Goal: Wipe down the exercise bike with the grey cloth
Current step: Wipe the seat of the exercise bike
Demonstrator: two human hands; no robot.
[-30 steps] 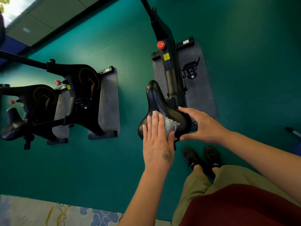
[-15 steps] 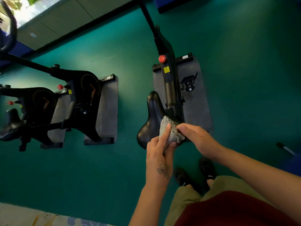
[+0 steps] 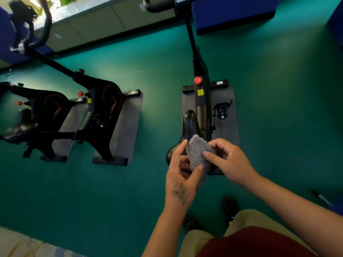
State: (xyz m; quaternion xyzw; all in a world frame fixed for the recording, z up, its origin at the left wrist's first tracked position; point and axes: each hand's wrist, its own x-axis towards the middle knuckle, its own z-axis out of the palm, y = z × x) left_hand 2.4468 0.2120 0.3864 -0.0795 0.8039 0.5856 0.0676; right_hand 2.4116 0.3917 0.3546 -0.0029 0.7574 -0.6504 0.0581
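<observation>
The green floor point(image 3: 278, 89) fills most of the frame. On it, right of centre, the exercise bike point(image 3: 202, 101) stands on a grey mat point(image 3: 228, 127), its frame running up towards the handlebar at the top edge. Two more exercise bikes point(image 3: 104, 112) stand on their own mats at the left, well apart from it. A blue padded block point(image 3: 232, 13) lies at the upper right.

The bike's black saddle point(image 3: 189, 125) sits at centre, partly hidden by the hands. Just above it, lifted clear as far as I can tell, is the grey cloth point(image 3: 197, 153), held between both hands. The left hand point(image 3: 181, 175) pinches the cloth's lower edge with the thumb, its fingers curled behind. The right hand point(image 3: 232, 160) grips the cloth's right side, forefinger laid across its face.

The cloth looks light, soft and nubby, so it should bunch and fold easily and slip little; a flat palm over a folded pad would probably serve best for wiping. The bike looks heavy and rigid, and the saddle smooth and firm, so it should stay put under pressure.

No containers show in this view.
</observation>
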